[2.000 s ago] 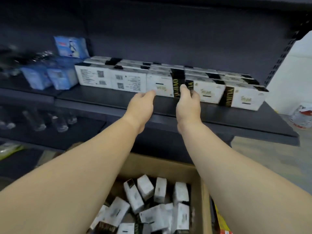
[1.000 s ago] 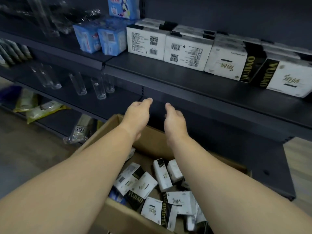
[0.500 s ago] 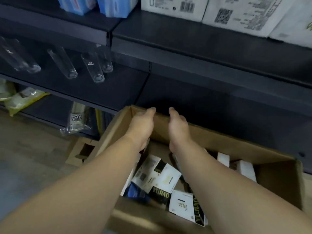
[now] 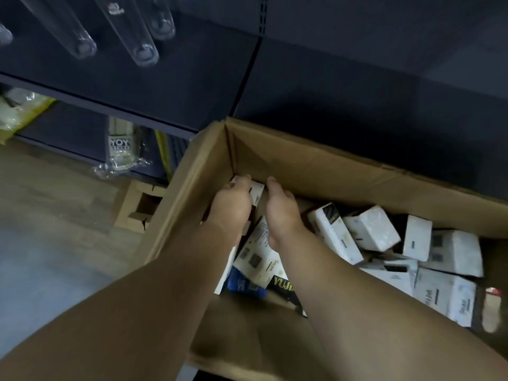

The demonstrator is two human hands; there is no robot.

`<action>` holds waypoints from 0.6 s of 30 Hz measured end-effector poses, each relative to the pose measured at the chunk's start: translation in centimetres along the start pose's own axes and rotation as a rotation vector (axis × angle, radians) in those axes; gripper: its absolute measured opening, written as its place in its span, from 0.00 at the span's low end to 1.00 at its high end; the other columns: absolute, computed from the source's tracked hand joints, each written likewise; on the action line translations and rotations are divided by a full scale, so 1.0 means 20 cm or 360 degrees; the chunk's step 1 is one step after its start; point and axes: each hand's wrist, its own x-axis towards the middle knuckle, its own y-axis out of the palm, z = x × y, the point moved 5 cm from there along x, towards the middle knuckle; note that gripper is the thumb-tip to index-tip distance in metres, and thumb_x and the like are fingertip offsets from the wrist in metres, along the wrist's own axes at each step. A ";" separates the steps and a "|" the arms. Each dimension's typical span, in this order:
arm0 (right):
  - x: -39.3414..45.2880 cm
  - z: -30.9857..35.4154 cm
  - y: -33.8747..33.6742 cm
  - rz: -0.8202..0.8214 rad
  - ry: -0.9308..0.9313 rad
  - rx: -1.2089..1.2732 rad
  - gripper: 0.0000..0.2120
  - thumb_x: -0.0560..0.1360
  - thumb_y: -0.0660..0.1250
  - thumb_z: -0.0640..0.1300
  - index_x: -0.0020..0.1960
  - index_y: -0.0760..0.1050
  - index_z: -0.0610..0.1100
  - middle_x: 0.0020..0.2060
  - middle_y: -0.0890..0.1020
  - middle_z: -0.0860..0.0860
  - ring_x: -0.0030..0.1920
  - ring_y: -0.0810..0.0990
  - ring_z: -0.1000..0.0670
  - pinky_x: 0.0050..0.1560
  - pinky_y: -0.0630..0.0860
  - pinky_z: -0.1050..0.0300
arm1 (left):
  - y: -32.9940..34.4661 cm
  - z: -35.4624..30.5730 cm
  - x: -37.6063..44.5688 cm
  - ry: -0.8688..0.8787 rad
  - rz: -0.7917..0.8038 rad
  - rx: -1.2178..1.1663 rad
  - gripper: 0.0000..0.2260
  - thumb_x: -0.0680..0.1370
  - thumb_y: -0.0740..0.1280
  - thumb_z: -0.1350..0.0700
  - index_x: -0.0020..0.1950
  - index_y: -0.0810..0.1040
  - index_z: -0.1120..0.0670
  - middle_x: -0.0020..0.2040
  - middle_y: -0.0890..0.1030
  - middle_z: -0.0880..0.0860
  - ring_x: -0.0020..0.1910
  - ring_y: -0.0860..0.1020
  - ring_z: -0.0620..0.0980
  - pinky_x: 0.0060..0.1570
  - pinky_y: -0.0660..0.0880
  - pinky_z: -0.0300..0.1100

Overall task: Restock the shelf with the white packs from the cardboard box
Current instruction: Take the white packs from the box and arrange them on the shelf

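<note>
White pack (image 4: 256,189) lodged in far left corner of cardboard box (image 4: 316,171), standing against the wall, partly covered. Left hand (image 4: 232,204) laid over it, fingertips curled on its top edge; grip appears begun, not confirmed as closed round. Right hand (image 4: 280,207) just beside, fingers loosely bent toward the same pack, nothing held; touch on the pack cannot be told. Further white packs (image 4: 368,229) heaped loose across the box floor to the right, some on edge, some flat; one printed pack (image 4: 258,257) lying beneath the wrists. Blue item (image 4: 242,284) glimpsed under the heap.

Change noted: two seconds earlier both hands at the stocked row on the upper shelf; since then lowered past the shelf edge, over the box rim, and now down inside the box. Stocked row no longer in view.

Judged meaning: previous placement finished, new pick-up cycle opened. Many packs remaining, so task well short of done.

Surroundings: dark shelf (image 4: 165,86) carrying clear glasses (image 4: 137,37); bagged goods (image 4: 123,149) on the lowest level; small flattened carton (image 4: 143,204) on the floor.
</note>
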 end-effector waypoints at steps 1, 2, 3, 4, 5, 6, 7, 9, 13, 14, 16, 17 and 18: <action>0.02 -0.02 0.01 -0.0003 0.0014 -0.0013 0.18 0.80 0.60 0.59 0.66 0.67 0.51 0.48 0.71 0.53 0.50 0.71 0.50 0.56 0.66 0.53 | 0.00 0.01 0.02 -0.0012 -0.0017 0.0027 0.23 0.74 0.62 0.39 0.62 0.75 0.52 0.48 0.80 0.51 0.49 0.79 0.52 0.54 0.76 0.48; 0.05 -0.04 0.01 -0.0004 0.0033 -0.0016 0.18 0.80 0.60 0.58 0.66 0.67 0.51 0.49 0.71 0.53 0.51 0.71 0.50 0.56 0.66 0.53 | -0.01 0.03 0.04 -0.0024 -0.0043 0.0059 0.26 0.72 0.62 0.37 0.62 0.75 0.52 0.49 0.81 0.52 0.49 0.80 0.53 0.56 0.76 0.50; 0.07 -0.07 0.02 0.0004 0.0058 -0.0014 0.19 0.80 0.60 0.58 0.66 0.67 0.51 0.49 0.72 0.53 0.52 0.71 0.50 0.58 0.68 0.53 | -0.01 0.04 0.06 -0.0032 -0.0060 0.0082 0.26 0.71 0.61 0.37 0.62 0.75 0.52 0.49 0.81 0.52 0.49 0.80 0.53 0.56 0.76 0.50; 0.09 -0.10 0.04 0.0019 0.0087 -0.0020 0.21 0.79 0.61 0.59 0.68 0.67 0.50 0.51 0.74 0.52 0.54 0.73 0.49 0.61 0.69 0.52 | -0.01 0.05 0.08 -0.0039 -0.0074 0.0093 0.23 0.73 0.61 0.38 0.61 0.75 0.52 0.49 0.81 0.52 0.48 0.80 0.53 0.54 0.77 0.48; 0.11 -0.12 0.05 0.0035 0.0116 -0.0043 0.25 0.78 0.61 0.61 0.70 0.67 0.50 0.54 0.76 0.50 0.56 0.75 0.47 0.64 0.70 0.50 | -0.02 0.06 0.10 -0.0053 -0.0091 0.0098 0.21 0.74 0.61 0.39 0.58 0.76 0.52 0.49 0.81 0.53 0.47 0.80 0.53 0.52 0.77 0.47; 0.14 -0.16 0.07 0.0044 0.0149 -0.0086 0.27 0.77 0.61 0.62 0.70 0.67 0.49 0.56 0.77 0.49 0.57 0.76 0.46 0.65 0.71 0.47 | -0.02 0.07 0.12 -0.0057 -0.0110 0.0104 0.20 0.74 0.61 0.40 0.58 0.77 0.52 0.50 0.82 0.53 0.47 0.80 0.53 0.51 0.77 0.48; 0.16 -0.19 0.07 0.0054 0.0172 -0.0126 0.27 0.77 0.60 0.63 0.70 0.68 0.49 0.58 0.78 0.49 0.58 0.76 0.46 0.65 0.71 0.47 | -0.02 0.08 0.13 -0.0068 -0.0130 0.0123 0.22 0.73 0.62 0.39 0.58 0.77 0.52 0.51 0.82 0.53 0.48 0.81 0.53 0.52 0.77 0.49; 0.19 -0.24 0.09 0.0085 0.0214 -0.0176 0.26 0.77 0.59 0.64 0.69 0.69 0.50 0.59 0.78 0.49 0.58 0.76 0.46 0.62 0.71 0.49 | -0.02 0.12 0.15 -0.0096 -0.0180 0.0157 0.27 0.69 0.61 0.37 0.62 0.76 0.50 0.52 0.82 0.52 0.49 0.81 0.54 0.53 0.78 0.52; 0.20 -0.29 0.16 0.0149 0.0294 -0.0215 0.32 0.71 0.58 0.69 0.68 0.72 0.51 0.57 0.81 0.49 0.56 0.79 0.48 0.55 0.75 0.48 | -0.02 0.13 0.15 -0.0095 -0.0252 0.0186 0.22 0.72 0.63 0.40 0.60 0.75 0.52 0.50 0.82 0.52 0.48 0.80 0.54 0.55 0.77 0.55; 0.21 -0.31 0.17 0.0154 0.0308 -0.0211 0.33 0.70 0.58 0.70 0.68 0.71 0.52 0.56 0.82 0.49 0.54 0.79 0.49 0.50 0.75 0.49 | -0.02 0.13 0.15 -0.0089 -0.0267 0.0187 0.19 0.74 0.63 0.42 0.57 0.74 0.53 0.49 0.81 0.51 0.48 0.80 0.53 0.56 0.76 0.55; 0.22 -0.33 0.18 0.0157 0.0333 -0.0192 0.30 0.74 0.60 0.67 0.70 0.70 0.52 0.55 0.82 0.49 0.51 0.80 0.50 0.49 0.76 0.50 | -0.01 0.14 0.16 -0.0082 -0.0282 0.0216 0.12 0.76 0.64 0.45 0.48 0.71 0.53 0.44 0.77 0.50 0.48 0.79 0.53 0.56 0.76 0.54; 0.23 -0.34 0.19 0.0150 0.0346 -0.0182 0.28 0.76 0.61 0.64 0.70 0.70 0.49 0.56 0.83 0.48 0.52 0.81 0.48 0.50 0.77 0.51 | 0.00 0.15 0.16 -0.0082 -0.0290 0.0238 0.11 0.77 0.64 0.45 0.45 0.70 0.52 0.43 0.77 0.50 0.48 0.79 0.54 0.55 0.76 0.53; 0.23 -0.34 0.18 0.0148 0.0344 -0.0162 0.26 0.78 0.62 0.60 0.69 0.72 0.46 0.57 0.83 0.45 0.54 0.82 0.46 0.48 0.77 0.52 | 0.00 0.16 0.16 -0.0074 -0.0299 0.0254 0.11 0.77 0.64 0.46 0.46 0.70 0.53 0.45 0.78 0.52 0.48 0.79 0.54 0.54 0.77 0.52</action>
